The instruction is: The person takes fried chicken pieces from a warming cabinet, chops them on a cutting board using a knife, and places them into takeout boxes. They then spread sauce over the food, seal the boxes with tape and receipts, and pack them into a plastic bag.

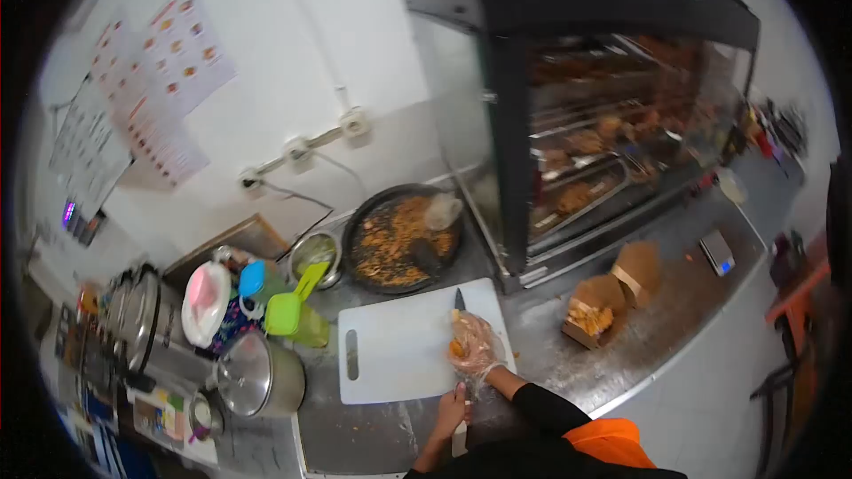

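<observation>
My right hand (pixel 477 343), in a clear plastic glove, is closed around a golden-orange piece of fried food (pixel 458 347) over the white cutting board (pixel 399 346). A dark pointed knife tip (pixel 459 300) shows just beyond that hand; the rest of it is hidden. My left hand (pixel 451 412), bare, is closed at the board's near edge, below the right one. A pale strip sticks out under its fingers, but what it grips is unclear. To the right, an open cardboard box (pixel 596 297) holds fried pieces (pixel 590 319).
A black pan (pixel 364 275) of brown crumbs stands behind the board. A glass display cabinet (pixel 510 168) with food rises at the back right. Left are a green jug (pixel 297 319), a lidded pot (pixel 284 381) and a metal bowl (pixel 330 257). A scale (pixel 717 253) sits far right.
</observation>
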`<state>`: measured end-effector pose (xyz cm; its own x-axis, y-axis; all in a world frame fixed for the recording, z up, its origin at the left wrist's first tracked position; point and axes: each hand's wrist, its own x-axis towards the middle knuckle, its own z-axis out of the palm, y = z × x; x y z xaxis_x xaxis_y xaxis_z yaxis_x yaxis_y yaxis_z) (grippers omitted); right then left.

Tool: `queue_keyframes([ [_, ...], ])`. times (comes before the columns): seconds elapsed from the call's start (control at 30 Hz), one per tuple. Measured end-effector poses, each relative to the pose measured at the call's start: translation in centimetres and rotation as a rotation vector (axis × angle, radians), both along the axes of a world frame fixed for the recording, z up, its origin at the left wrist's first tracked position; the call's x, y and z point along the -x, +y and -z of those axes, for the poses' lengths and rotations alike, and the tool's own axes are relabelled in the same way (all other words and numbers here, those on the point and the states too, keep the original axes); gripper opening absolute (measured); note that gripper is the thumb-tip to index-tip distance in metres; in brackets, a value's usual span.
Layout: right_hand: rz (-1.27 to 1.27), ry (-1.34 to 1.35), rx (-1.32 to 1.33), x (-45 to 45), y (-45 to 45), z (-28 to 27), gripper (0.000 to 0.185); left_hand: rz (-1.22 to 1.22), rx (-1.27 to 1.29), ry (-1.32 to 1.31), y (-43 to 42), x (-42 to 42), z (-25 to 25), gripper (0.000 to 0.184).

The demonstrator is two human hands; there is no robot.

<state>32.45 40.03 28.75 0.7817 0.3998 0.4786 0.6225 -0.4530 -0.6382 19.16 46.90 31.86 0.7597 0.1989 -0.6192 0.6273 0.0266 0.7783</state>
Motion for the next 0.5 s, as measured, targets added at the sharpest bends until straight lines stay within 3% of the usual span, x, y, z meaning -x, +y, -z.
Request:
queue_keyframes([
  [0.03, -0.022, -0.102, -0.177, 0.4, -0.7, -1.4, 0.061, 0.002, -0.172, -0.116, -0.7, 0.4, -0.7, 0.051],
  [0.07, 0.086, -0.204, -0.253, 1.0, -1.6, -2.1, 0.058, 0.045, -0.169, -0.103, -1.4, 0.5, -1.4, 0.051],
  [0.13, 0.165, -0.177, -0.290, 2.2, -5.1, -6.2, 0.057, 0.201, -0.665, -0.546, -2.8, 0.8, -3.3, 0.038],
  [0.2, 0.265, -0.166, -0.529, 1.6, -8.1, -7.5, 0.056, 0.329, -0.685, -0.539, -4.9, -0.8, -5.9, 0.035],
  [0.27, 0.489, -0.322, -0.387, 0.8, -12.3, -8.9, 0.051, 0.450, -0.661, -0.609, -7.8, -3.2, -8.2, 0.033],
  [0.33, 0.586, -0.214, -0.649, -1.0, -16.0, -11.9, 0.049, 0.548, -0.552, -0.614, -10.7, -6.2, -9.8, 0.033],
  [0.4, 0.880, -0.355, -0.662, -3.7, -20.3, -9.7, 0.036, 0.651, -0.444, -0.554, -13.0, -9.3, -10.9, 0.036],
  [0.47, 0.838, -0.354, -0.771, -5.1, -24.0, -12.1, 0.035, 0.637, -0.383, -0.513, -14.1, -10.4, -11.1, 0.037],
  [0.5, 0.904, -0.310, -0.686, -6.0, -25.6, -12.9, 0.035, 0.659, -0.324, -0.522, -14.0, -10.5, -10.8, 0.038],
])
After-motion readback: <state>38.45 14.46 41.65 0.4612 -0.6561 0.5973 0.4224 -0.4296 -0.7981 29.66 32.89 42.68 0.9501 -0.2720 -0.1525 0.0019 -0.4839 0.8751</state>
